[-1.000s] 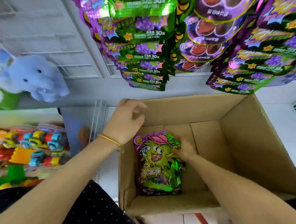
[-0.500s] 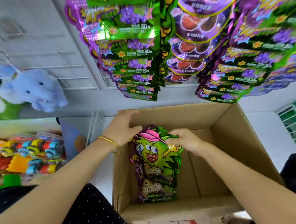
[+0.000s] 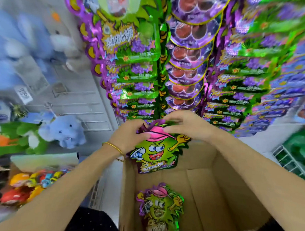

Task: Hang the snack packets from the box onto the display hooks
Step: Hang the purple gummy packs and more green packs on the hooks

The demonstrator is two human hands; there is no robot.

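A green and purple snack packet [image 3: 156, 151] with a cartoon face hangs in the air above the open cardboard box [image 3: 229, 187]. My left hand [image 3: 127, 137] pinches its top left edge and my right hand [image 3: 186, 125] pinches its top right edge by the pink cap. A second packet of the same kind [image 3: 161, 207] lies flat on the box floor. Just above my hands hang rows of green packets [image 3: 137, 77] and purple packets [image 3: 186, 63] on the display hooks; the hooks themselves are hidden by the packets.
More green and purple packets [image 3: 249, 84] fill the hooks at the right. A blue plush elephant [image 3: 67, 129] hangs on the white wire grid [image 3: 86, 105] at the left. Bright toys [image 3: 27, 183] lie lower left, a green rack [image 3: 297, 158] at the right.
My right hand lifted the top packet out of the box; my left hand left the box rim and took its top too. The view tilted up toward the hanging packets.
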